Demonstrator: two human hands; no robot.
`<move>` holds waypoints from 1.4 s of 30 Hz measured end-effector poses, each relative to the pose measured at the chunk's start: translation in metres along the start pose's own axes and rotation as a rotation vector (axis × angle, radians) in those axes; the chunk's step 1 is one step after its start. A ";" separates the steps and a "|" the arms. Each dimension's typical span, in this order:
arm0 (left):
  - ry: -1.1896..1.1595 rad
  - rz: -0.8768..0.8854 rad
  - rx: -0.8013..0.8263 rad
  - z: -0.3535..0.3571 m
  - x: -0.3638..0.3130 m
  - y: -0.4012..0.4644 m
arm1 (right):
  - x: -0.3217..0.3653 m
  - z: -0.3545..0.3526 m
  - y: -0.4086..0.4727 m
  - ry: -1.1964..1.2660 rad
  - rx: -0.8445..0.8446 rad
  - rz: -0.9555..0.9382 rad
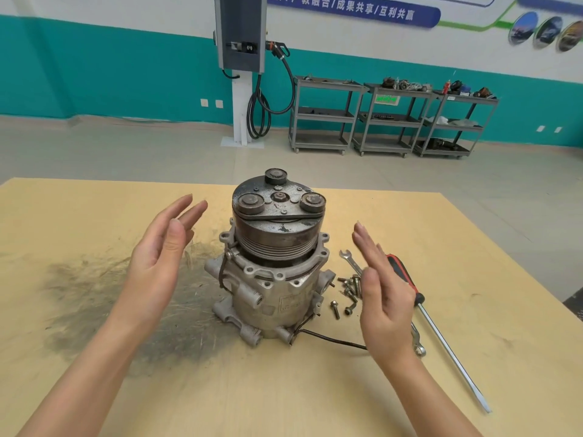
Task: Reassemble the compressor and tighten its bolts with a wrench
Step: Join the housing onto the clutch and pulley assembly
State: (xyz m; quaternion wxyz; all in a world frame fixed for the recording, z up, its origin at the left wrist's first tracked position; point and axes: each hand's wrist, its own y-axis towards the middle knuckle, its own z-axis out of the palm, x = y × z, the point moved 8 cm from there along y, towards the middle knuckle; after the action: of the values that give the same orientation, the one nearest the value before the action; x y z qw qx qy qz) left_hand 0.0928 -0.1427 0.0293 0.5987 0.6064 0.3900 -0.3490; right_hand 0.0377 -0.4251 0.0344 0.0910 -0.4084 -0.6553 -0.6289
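Observation:
A grey metal compressor (274, 279) stands upright in the middle of the wooden table (315, 389), its dark pulley and clutch plate on top. My left hand (157, 263) hovers to its left with straight fingers and holds nothing. My right hand (383, 298) hovers to its right, also flat and empty. Neither hand touches the compressor. Several loose bolts (348, 294) lie on the table just right of the compressor. A wrench (350, 261) lies behind my right hand, mostly hidden by it.
A long screwdriver (441, 335) with a red and black handle lies right of the bolts. A black wire (331, 339) trails from the compressor's base. A dark grease stain (94, 294) covers the table's left part. Grey shelf carts (388, 118) stand by the far wall.

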 end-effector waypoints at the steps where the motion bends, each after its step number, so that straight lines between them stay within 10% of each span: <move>1: 0.006 0.002 0.007 0.000 -0.001 0.000 | 0.001 0.003 0.005 0.021 0.017 0.040; 8: 0.044 0.003 0.036 0.004 -0.012 -0.007 | 0.039 0.035 0.058 0.009 0.278 0.089; 17: 0.151 -0.126 0.214 0.011 0.013 -0.018 | 0.069 0.092 0.110 -0.434 1.127 -0.207; 42: 0.203 -0.242 0.127 0.012 0.039 0.030 | 0.056 0.101 0.102 -0.359 1.068 -0.155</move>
State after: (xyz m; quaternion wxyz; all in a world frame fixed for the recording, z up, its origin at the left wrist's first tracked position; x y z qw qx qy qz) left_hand 0.1375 -0.1522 0.0079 0.4704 0.6236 0.4957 -0.3795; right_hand 0.1073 -0.3234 0.1269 0.1255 -0.3571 -0.9156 -0.1359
